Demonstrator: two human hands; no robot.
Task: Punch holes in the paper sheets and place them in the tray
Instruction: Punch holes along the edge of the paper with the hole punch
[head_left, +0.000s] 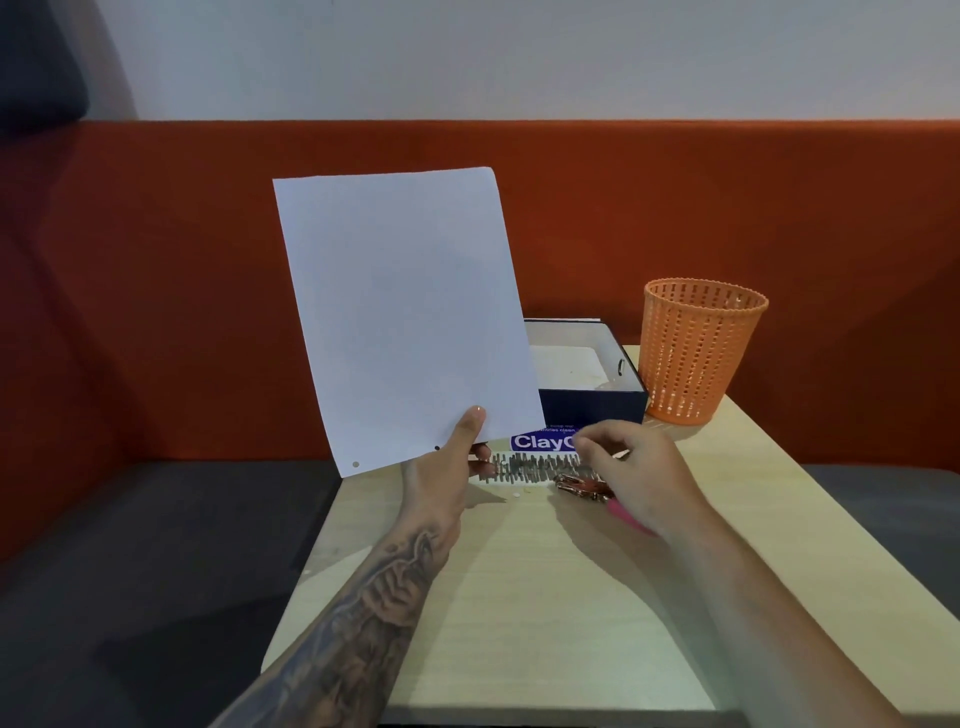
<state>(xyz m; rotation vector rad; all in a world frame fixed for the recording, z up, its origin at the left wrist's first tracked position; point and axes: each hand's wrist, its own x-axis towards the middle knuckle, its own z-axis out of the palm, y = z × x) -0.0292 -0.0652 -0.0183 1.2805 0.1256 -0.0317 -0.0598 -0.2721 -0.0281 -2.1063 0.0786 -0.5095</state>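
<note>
Above the worktop (519, 597), left hand (441, 478) pinches paper sheet (405, 312) near its lower edge: thumb in front, fingers hidden behind. Two punched holes (356, 464) along that edge. Right hand (634, 467) curled over hole punch (574, 484), mostly covering it; grip cannot be told. Tray (592, 408) behind, partly blocked by sheet, beside orange basket (696, 353). Red bench back (156, 260) beyond.
</note>
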